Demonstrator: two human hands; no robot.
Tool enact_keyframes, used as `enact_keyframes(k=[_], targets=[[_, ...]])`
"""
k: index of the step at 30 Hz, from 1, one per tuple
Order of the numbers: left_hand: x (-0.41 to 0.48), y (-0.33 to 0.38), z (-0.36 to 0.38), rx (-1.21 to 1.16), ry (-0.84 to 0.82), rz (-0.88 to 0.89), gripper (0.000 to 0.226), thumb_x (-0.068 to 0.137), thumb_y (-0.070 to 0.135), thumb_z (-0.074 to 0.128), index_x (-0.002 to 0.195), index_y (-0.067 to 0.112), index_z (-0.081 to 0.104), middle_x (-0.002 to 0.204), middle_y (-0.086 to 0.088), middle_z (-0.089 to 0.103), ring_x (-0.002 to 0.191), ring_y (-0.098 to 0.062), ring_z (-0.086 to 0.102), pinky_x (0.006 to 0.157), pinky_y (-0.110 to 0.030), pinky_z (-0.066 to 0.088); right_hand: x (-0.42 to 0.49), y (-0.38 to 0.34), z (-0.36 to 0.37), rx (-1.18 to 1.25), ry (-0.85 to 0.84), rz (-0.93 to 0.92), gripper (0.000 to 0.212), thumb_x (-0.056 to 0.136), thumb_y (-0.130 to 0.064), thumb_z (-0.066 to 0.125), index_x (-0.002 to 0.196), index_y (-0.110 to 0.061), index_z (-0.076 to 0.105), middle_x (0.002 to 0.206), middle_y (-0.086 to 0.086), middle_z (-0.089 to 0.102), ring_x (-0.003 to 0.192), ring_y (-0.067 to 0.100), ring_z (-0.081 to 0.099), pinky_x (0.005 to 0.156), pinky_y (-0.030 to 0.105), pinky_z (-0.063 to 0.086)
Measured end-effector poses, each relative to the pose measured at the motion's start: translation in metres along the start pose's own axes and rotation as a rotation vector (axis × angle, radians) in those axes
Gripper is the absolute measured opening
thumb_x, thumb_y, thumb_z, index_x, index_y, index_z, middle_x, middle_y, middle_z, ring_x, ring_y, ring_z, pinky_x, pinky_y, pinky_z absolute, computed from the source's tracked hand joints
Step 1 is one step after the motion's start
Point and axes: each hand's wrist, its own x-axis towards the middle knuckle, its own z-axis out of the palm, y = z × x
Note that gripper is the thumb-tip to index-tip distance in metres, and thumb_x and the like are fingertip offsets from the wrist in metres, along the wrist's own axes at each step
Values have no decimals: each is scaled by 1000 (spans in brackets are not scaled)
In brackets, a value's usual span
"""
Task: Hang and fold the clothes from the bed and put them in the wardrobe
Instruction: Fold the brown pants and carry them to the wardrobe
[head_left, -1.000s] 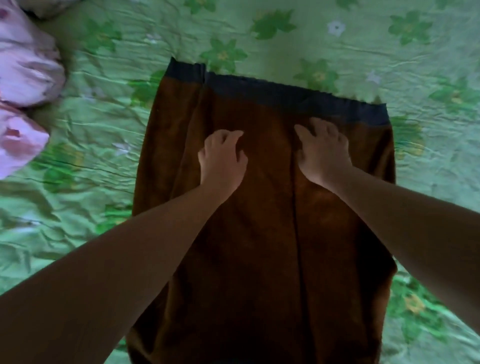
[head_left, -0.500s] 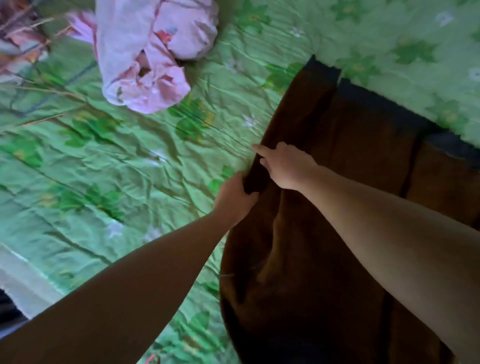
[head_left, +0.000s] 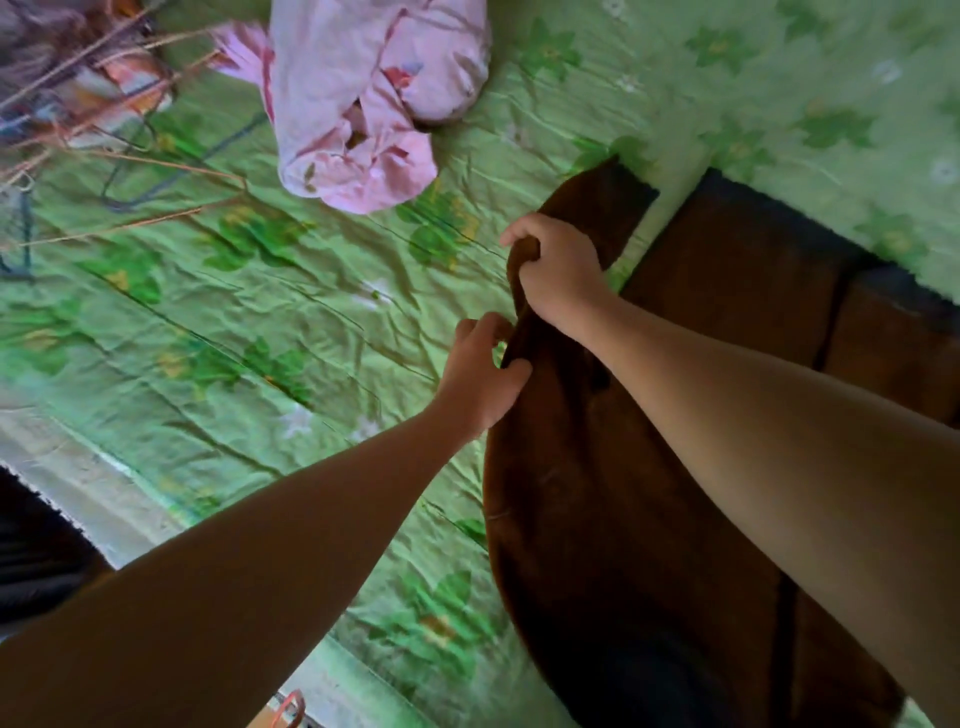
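Note:
A brown garment (head_left: 613, 499) with a dark waistband lies on the green flowered bedsheet (head_left: 218, 322) at the right. My right hand (head_left: 558, 270) grips its left edge, lifted off the sheet. Just below, my left hand (head_left: 480, 371) pinches the same edge between thumb and fingers. A crumpled pink garment (head_left: 363, 104) lies at the top centre of the bed.
Several thin hangers (head_left: 78, 119) lie tangled at the upper left of the bed beside more bundled cloth. The bed's edge (head_left: 104, 499) runs along the lower left, with dark floor beyond. An orange object (head_left: 288, 712) shows at the bottom edge.
Both hands left the middle of the flat brown garment and moved to its left edge. They now hold that edge and have raised it off the sheet.

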Motion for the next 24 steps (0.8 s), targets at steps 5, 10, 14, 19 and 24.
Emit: enact_keyframes(k=[5, 10, 14, 19, 24], targets=[[-17, 9, 10, -32, -253, 158, 17, 83, 19, 68, 98, 13, 62, 143, -5, 37, 135, -14, 35, 103, -23, 33, -56, 30, -44, 19, 286, -25, 55, 81, 11, 44, 124, -14, 68, 123, 3, 68, 118, 16, 60, 106, 28, 44], [-16, 8, 43, 27, -294, 174, 6, 95, 17, 60, 93, 17, 66, 118, -3, 61, 101, -6, 57, 89, -20, 42, -153, 123, -75, 9, 457, 426, 53, 91, 6, 49, 134, -24, 55, 117, -13, 60, 102, -2, 58, 92, 22, 50], [-4, 13, 71, 146, -280, 242, 22, 92, 18, 65, 113, 12, 63, 116, -6, 59, 108, -20, 58, 98, -32, 44, -179, 168, -86, 403, 289, 796, 56, 93, -2, 55, 134, -34, 35, 103, 6, 62, 78, 16, 62, 65, 32, 50], [27, 40, 94, 243, -235, 387, 41, 93, 35, 63, 130, 19, 56, 127, -4, 52, 119, -19, 51, 102, -27, 39, -123, 187, -107, 735, 349, 995, 42, 101, -49, 48, 131, -21, 54, 128, 4, 60, 112, 26, 62, 93, 44, 54], [63, 69, 127, 197, -334, 299, 51, 95, 45, 60, 138, 18, 51, 130, -5, 57, 114, -17, 59, 101, -38, 49, -93, 206, -128, 769, 89, 1114, 63, 91, -73, 47, 114, -17, 64, 104, 4, 72, 98, 25, 66, 89, 43, 54]])
